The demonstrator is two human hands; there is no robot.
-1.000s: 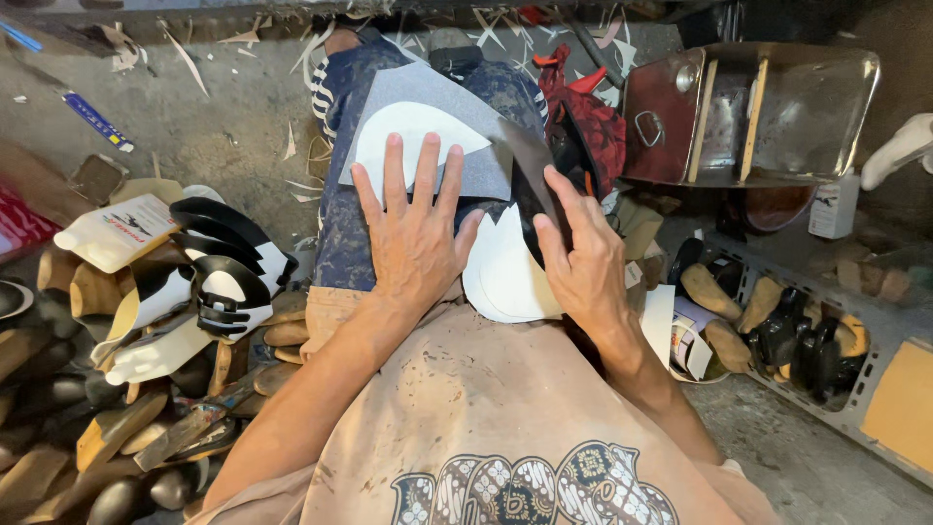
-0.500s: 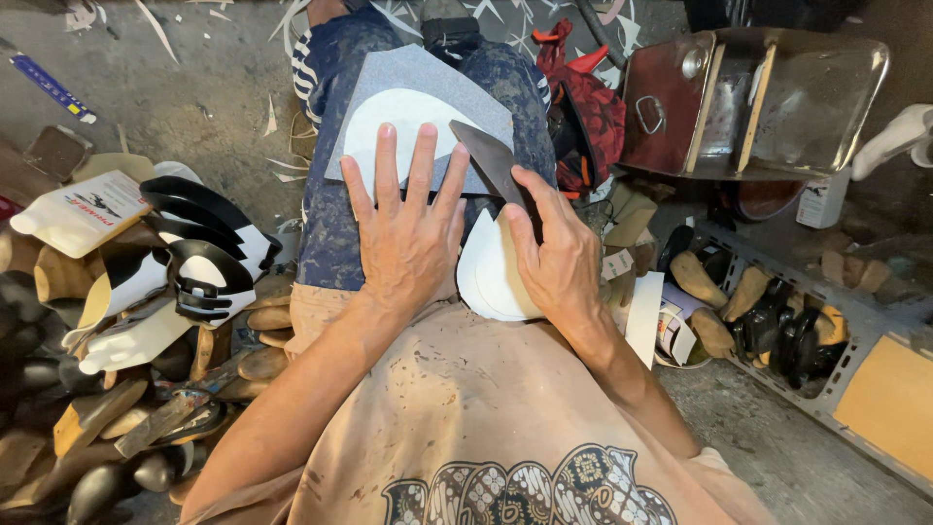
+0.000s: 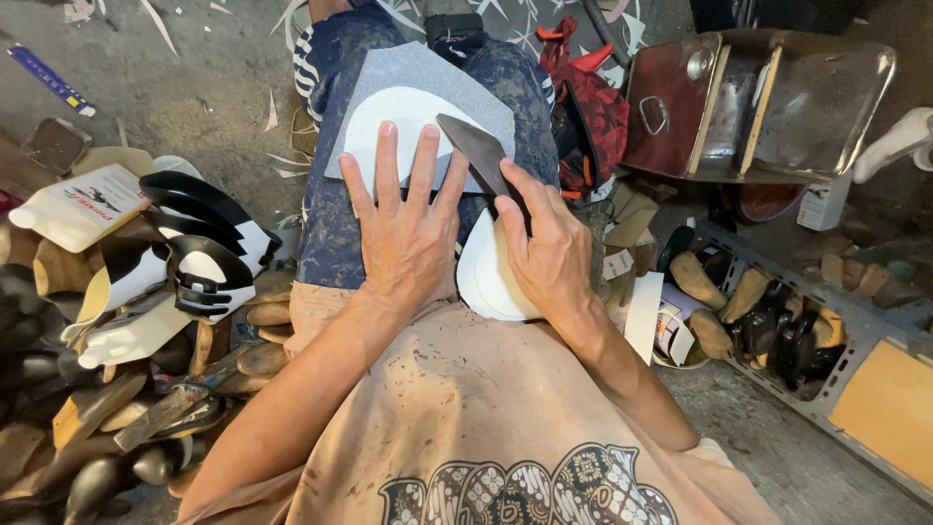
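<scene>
One white sheet (image 3: 408, 112), flat with a rounded edge, is laid on one grey board (image 3: 428, 66) over the lap, under the fingers of the left hand (image 3: 408, 228). That hand is pressed flat on it, fingers spread, nothing gripped. One dark knife (image 3: 476, 156) is grasped in the right hand (image 3: 549, 258), blade tip set on the sheet just beside the left fingertips. A second white piece (image 3: 491, 282) is seen under the right palm. Black-and-white cut pieces (image 3: 194, 253) are piled left of the left hand; one metal box (image 3: 758, 102) lies beyond the right hand.
</scene>
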